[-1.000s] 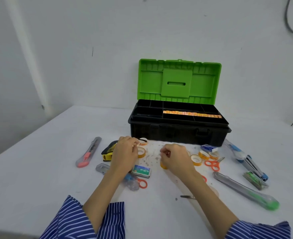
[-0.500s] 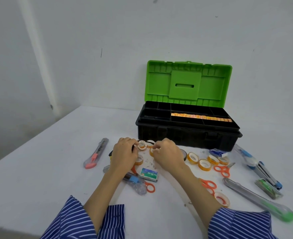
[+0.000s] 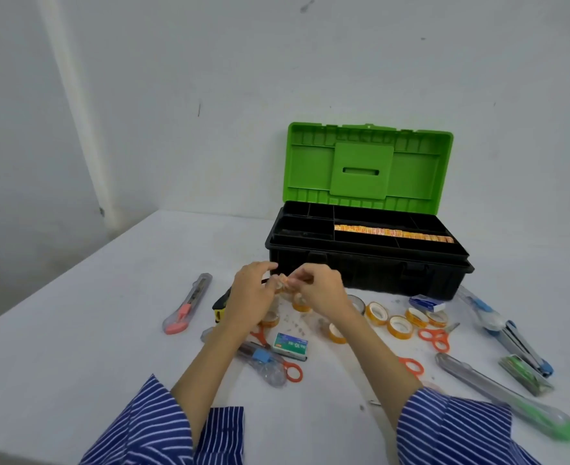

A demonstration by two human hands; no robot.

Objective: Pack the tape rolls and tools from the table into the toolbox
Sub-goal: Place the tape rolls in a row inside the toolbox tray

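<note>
Both your hands meet at frame centre — before the toolbox [image 3: 360,266].
Your left hand [image 3: 250,297] and right hand [image 3: 320,290] pinch small tape rolls [image 3: 285,284] between them.

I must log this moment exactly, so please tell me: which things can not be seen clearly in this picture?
- Tape rolls between the hands, head view: blurred, fingers cover them; their count is unclear.
- Yellow-black tool: mostly behind the left hand.
- Staple box print: too small.
- Toolbox compartments: dark, the floors unreadable.
- Right hand: grip blurred.
</note>
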